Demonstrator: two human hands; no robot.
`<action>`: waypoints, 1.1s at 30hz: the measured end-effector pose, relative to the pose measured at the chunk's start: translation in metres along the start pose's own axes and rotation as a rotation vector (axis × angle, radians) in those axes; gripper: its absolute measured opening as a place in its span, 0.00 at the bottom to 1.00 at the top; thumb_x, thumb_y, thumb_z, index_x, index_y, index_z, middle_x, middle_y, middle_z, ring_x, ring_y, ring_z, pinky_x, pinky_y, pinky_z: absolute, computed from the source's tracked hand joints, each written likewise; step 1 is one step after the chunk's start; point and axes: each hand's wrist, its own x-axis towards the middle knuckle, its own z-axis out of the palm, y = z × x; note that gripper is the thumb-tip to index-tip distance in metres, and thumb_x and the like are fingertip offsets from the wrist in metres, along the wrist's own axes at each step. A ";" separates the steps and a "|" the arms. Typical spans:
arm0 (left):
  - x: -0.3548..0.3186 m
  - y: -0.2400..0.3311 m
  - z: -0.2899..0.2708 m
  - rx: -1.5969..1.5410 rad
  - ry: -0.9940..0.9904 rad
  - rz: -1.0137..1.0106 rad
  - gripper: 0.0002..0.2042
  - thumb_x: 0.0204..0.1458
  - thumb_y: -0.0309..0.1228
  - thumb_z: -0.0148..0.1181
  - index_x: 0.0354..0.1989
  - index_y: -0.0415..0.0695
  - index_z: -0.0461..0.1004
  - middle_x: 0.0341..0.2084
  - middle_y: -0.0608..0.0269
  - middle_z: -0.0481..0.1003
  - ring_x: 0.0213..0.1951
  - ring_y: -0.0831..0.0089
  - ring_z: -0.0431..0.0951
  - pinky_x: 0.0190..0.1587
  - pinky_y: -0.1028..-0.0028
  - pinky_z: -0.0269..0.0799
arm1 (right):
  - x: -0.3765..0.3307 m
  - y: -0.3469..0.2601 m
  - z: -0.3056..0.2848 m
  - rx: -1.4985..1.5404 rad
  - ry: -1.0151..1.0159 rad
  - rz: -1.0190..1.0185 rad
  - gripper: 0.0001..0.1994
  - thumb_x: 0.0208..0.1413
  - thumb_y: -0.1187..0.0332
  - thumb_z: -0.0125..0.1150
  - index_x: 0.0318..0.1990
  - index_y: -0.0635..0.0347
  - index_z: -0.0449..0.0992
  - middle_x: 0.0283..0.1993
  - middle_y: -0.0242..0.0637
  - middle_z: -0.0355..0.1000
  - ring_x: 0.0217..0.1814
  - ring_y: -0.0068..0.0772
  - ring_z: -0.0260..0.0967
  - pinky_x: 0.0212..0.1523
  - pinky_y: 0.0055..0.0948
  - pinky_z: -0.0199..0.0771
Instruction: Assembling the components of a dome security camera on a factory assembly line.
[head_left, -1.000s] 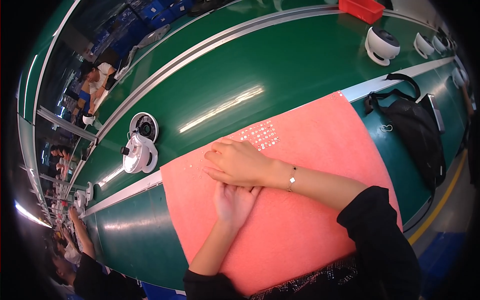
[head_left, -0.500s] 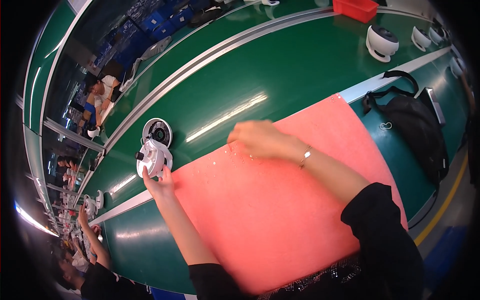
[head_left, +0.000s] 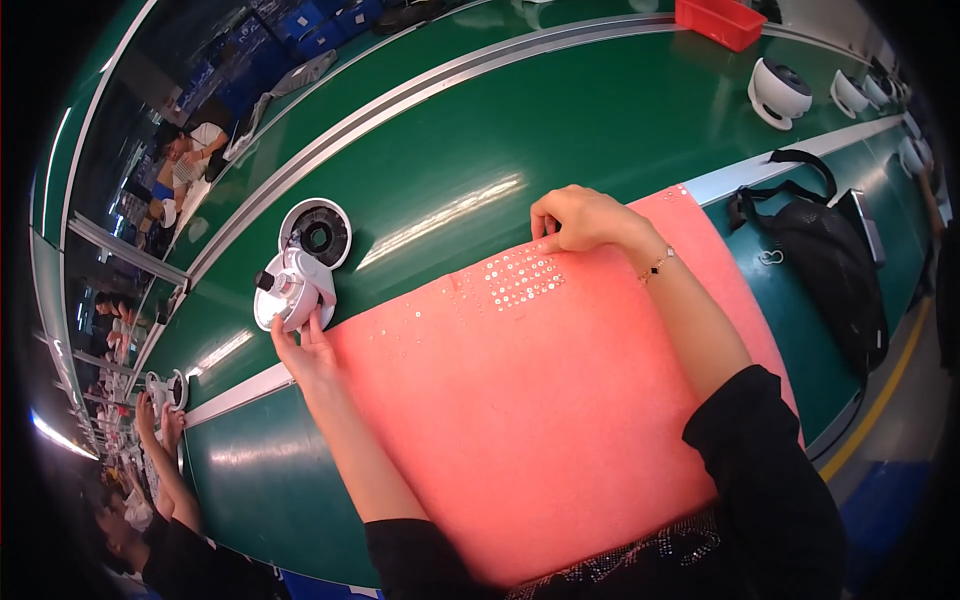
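A white rounded plastic housing (head_left: 312, 278) with a black knob-like part (head_left: 264, 281) stands on the green belt at left. My left hand (head_left: 308, 355) grips its near lower side between thumb and fingers. Just behind it lies a white-rimmed round part with a black ring inside (head_left: 336, 232), apparently joined to the housing. Over the far edge of the pink cloth (head_left: 540, 420), my right hand (head_left: 590, 217) is closed with fingertips pinched together. Whatever they hold is too small to tell. Beside those fingertips, many small shiny round pieces (head_left: 520, 285) sit in rows on the cloth.
White round devices (head_left: 780, 97) stand on the belt at far right, near a red bin (head_left: 722, 24). A black bag (head_left: 825, 260) lies on the table to the right. At left, a co-worker's arms (head_left: 165, 470) reach toward similar white parts. A metal rail (head_left: 250, 393) edges the belt.
My right hand has moved right, uncovering the rows of small shiny pieces. My left hand keeps its hold on the white housing, which appears slightly tilted and shifted left as the view moved.
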 end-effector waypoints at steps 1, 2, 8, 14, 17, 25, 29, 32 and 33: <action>-0.002 0.003 0.003 0.044 -0.009 0.014 0.27 0.49 0.34 0.56 0.53 0.33 0.55 0.52 0.55 0.56 0.56 0.56 0.60 0.57 0.62 0.67 | 0.000 0.000 0.000 0.000 0.000 0.001 0.11 0.38 0.64 0.68 0.32 0.52 0.76 0.37 0.33 0.73 0.44 0.33 0.69 0.41 0.33 0.69; -0.005 0.007 0.006 0.044 -0.010 0.013 0.27 0.49 0.34 0.56 0.53 0.33 0.55 0.52 0.55 0.56 0.56 0.56 0.60 0.57 0.62 0.67 | -0.001 -0.001 0.001 0.015 0.025 -0.029 0.09 0.39 0.66 0.67 0.30 0.54 0.76 0.32 0.33 0.72 0.38 0.31 0.68 0.36 0.31 0.68; -0.025 0.019 0.032 0.123 -0.112 -0.022 0.29 0.50 0.40 0.54 0.53 0.32 0.54 0.51 0.54 0.58 0.55 0.56 0.62 0.52 0.65 0.71 | 0.006 0.016 0.004 0.166 0.014 -0.139 0.07 0.41 0.69 0.66 0.27 0.60 0.76 0.26 0.34 0.72 0.31 0.28 0.69 0.31 0.28 0.68; -0.031 0.029 0.040 0.065 -0.194 -0.136 0.30 0.49 0.44 0.54 0.53 0.32 0.55 0.50 0.51 0.60 0.52 0.60 0.65 0.48 0.71 0.73 | 0.008 0.015 0.008 0.109 0.054 -0.129 0.06 0.41 0.69 0.66 0.27 0.60 0.76 0.27 0.34 0.73 0.31 0.28 0.70 0.30 0.28 0.68; -0.040 0.033 0.049 0.060 -0.204 -0.178 0.30 0.49 0.45 0.55 0.51 0.31 0.56 0.48 0.51 0.62 0.50 0.62 0.68 0.45 0.73 0.75 | 0.008 0.013 0.009 0.085 0.054 -0.125 0.07 0.41 0.69 0.65 0.27 0.59 0.75 0.27 0.34 0.73 0.32 0.28 0.70 0.31 0.29 0.68; -0.068 0.047 0.074 0.179 -0.231 -0.145 0.26 0.48 0.48 0.54 0.43 0.32 0.65 0.34 0.53 0.73 0.30 0.67 0.77 0.33 0.77 0.78 | 0.003 0.000 0.004 -0.016 0.019 0.013 0.10 0.38 0.64 0.66 0.31 0.51 0.75 0.36 0.32 0.73 0.43 0.34 0.70 0.39 0.33 0.70; -0.083 0.049 0.091 0.286 -0.200 -0.178 0.22 0.49 0.51 0.51 0.35 0.42 0.72 0.23 0.65 0.75 0.17 0.80 0.71 0.16 0.87 0.62 | -0.018 -0.010 -0.008 -0.093 0.133 -0.071 0.10 0.41 0.68 0.61 0.34 0.53 0.74 0.36 0.34 0.71 0.43 0.37 0.69 0.41 0.34 0.69; -0.075 0.055 0.075 0.383 -0.300 -0.219 0.21 0.49 0.51 0.50 0.33 0.43 0.72 0.18 0.69 0.72 0.13 0.86 0.63 0.15 0.88 0.59 | -0.032 -0.051 -0.017 0.067 0.463 -0.470 0.10 0.42 0.70 0.61 0.34 0.58 0.71 0.37 0.35 0.66 0.39 0.35 0.64 0.38 0.31 0.66; -0.078 0.057 0.073 0.448 -0.301 -0.199 0.22 0.48 0.52 0.49 0.33 0.43 0.72 0.18 0.69 0.72 0.14 0.86 0.64 0.15 0.88 0.59 | -0.043 -0.073 -0.023 0.138 0.495 -0.574 0.11 0.41 0.71 0.61 0.34 0.58 0.70 0.38 0.34 0.66 0.39 0.35 0.64 0.39 0.31 0.65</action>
